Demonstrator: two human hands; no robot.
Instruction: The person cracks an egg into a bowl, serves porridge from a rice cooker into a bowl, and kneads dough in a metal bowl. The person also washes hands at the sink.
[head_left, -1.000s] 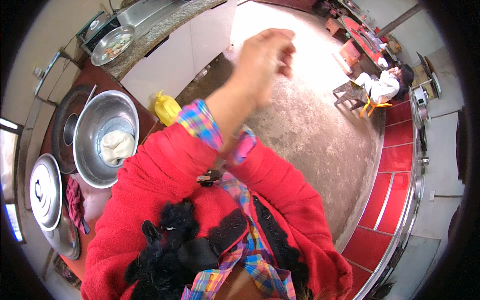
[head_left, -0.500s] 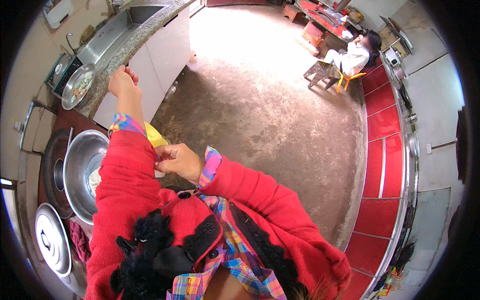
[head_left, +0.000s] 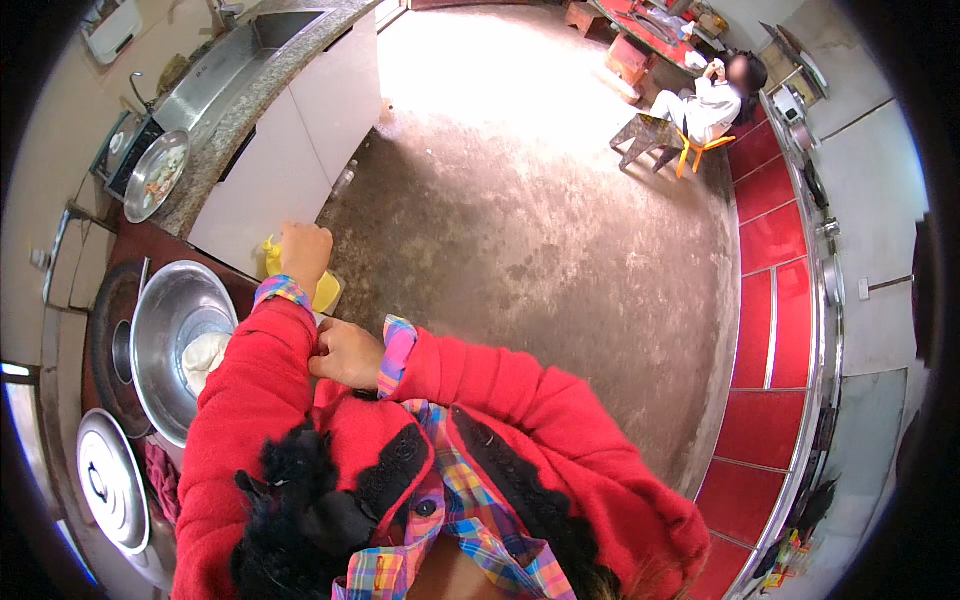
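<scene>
My left hand (head_left: 305, 249) is closed, knuckles up, at a yellow pump bottle (head_left: 271, 252). The pump head shows left of the hand; a yellow body with a pale edge shows right of the wrist. My fingertips are hidden. My right hand (head_left: 350, 355) is curled beside my left forearm, close to the bottle's lower end. Its fingertips go out of sight behind the red sleeve, so what they grip cannot be made out. Left of my arm, a metal basin (head_left: 158, 405) holds a pale, dough-like lump (head_left: 204, 361).
A metal lid (head_left: 112, 480) and a dark red cloth (head_left: 162, 482) lie near the basin. A plate of food scraps (head_left: 158, 178) rests by the sink (head_left: 215, 80). White cabinets (head_left: 265, 175) stand ahead. A person (head_left: 712, 108) sits far right beside a small dark table (head_left: 645, 138).
My left hand has drawn back from the counter edge down to the yellow bottle. My right hand has shifted slightly left and down. More of the pale lump shows.
</scene>
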